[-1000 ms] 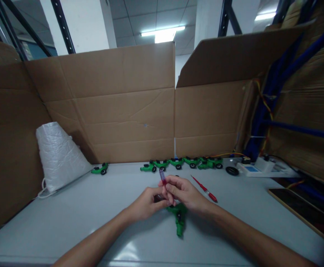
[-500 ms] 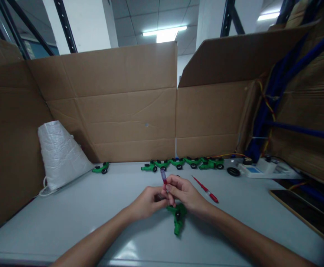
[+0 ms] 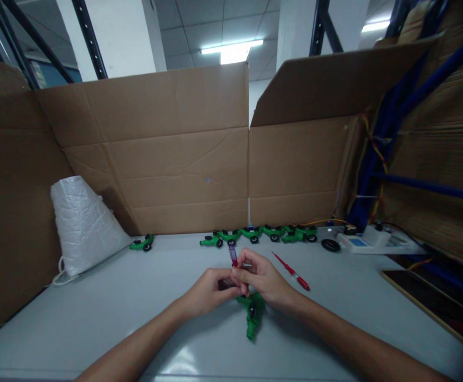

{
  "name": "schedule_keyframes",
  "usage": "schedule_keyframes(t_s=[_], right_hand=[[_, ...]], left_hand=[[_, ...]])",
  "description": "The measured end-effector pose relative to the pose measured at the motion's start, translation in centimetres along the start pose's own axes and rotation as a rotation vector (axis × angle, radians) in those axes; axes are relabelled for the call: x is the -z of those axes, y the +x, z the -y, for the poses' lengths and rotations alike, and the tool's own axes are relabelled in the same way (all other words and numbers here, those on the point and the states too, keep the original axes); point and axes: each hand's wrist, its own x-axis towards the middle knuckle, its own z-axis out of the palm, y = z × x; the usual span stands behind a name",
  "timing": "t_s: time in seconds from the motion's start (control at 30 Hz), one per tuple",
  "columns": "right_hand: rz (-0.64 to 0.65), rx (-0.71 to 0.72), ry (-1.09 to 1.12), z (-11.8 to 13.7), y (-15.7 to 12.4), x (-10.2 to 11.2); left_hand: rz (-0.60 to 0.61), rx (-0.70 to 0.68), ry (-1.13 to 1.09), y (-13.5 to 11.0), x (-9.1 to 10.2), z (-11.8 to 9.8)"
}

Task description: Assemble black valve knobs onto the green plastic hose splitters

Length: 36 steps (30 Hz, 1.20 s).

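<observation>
My right hand is closed around a small screwdriver, its translucent purple-and-red handle pointing up and away; its tip is hidden by the fingers. Beside it and touching it, my left hand has its fingers curled round something dark, mostly covered. A green toy vehicle with a black wheel shows just below both hands, its upper end hidden by the fingers. To the right of my right hand, a second screwdriver, red with a clear section, lies on the white table.
Several green toy vehicles stand in a row at the back, and one more toy vehicle is at the left by a white wrapped bag. Black rings lie near a power strip. Cardboard walls enclose the table.
The whole view has shifted slightly. Both hands keep nearly the same pose, with the screwdriver still in my right hand and the green toy vehicle beneath.
</observation>
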Motion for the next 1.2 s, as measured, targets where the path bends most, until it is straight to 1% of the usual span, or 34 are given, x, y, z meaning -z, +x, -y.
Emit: schedule_keyframes(t_s=[0.13, 0.23, 0.37, 0.5, 0.63, 0.77, 1.0, 1.13, 1.2], right_hand=[[-0.016, 0.004, -0.005, -0.1, 0.1, 0.0], [0.008, 0.012, -0.005, -0.1, 0.1, 0.0], [0.010, 0.056, -0.016, 0.0, 0.0, -0.1], [0.016, 0.090, -0.087, 0.0, -0.2, -0.2], [0.034, 0.080, -0.155, 0.1, -0.4, 0.0], [0.052, 0.087, -0.128, 0.4, -0.3, 0.0], [-0.002, 0.086, -0.123, 0.1, 0.2, 0.1], [-0.032, 0.076, -0.088, 0.6, 0.3, 0.3], [-0.020, 0.064, -0.058, 0.9, 0.2, 0.3]], left_hand=[[0.003, -0.007, -0.020, 0.1, 0.0, 0.1], [0.001, -0.001, -0.028, 0.1, 0.0, 0.2], [-0.001, -0.002, 0.007, 0.1, 0.0, -0.1], [0.005, -0.017, 0.019, 0.1, 0.0, -0.5], [0.010, -0.031, 0.004, 0.1, 0.0, -0.4], [0.010, -0.016, 0.015, 0.1, 0.1, -0.4], [0.018, -0.019, 0.039, -0.1, 0.3, -0.5], [0.008, -0.039, 0.118, -0.1, 0.3, -0.4], [0.006, -0.050, 0.159, -0.2, 0.3, -0.3]])
